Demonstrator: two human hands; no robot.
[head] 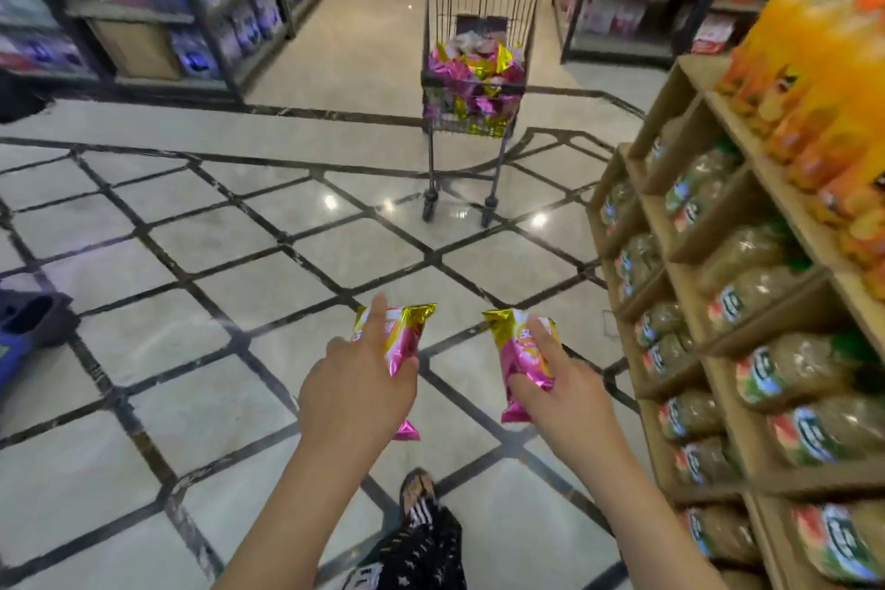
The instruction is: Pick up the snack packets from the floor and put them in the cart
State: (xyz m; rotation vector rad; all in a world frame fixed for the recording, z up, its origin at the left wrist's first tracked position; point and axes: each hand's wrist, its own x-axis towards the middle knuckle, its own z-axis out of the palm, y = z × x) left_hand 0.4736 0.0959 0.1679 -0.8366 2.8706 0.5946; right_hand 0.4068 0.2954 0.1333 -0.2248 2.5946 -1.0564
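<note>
Shop floor [215, 254]; pink packets [407, 336], lettering blurred.

Bright overhead light, floor [335, 254] glare, blurred, warped edges

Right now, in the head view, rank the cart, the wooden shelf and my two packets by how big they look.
1. The shelf: fills the right side.
2. The cart: stands farther off, which shrinks it.
3. The left packet and the right packet: alike, so no ranking; nearness enlarges both.
</note>
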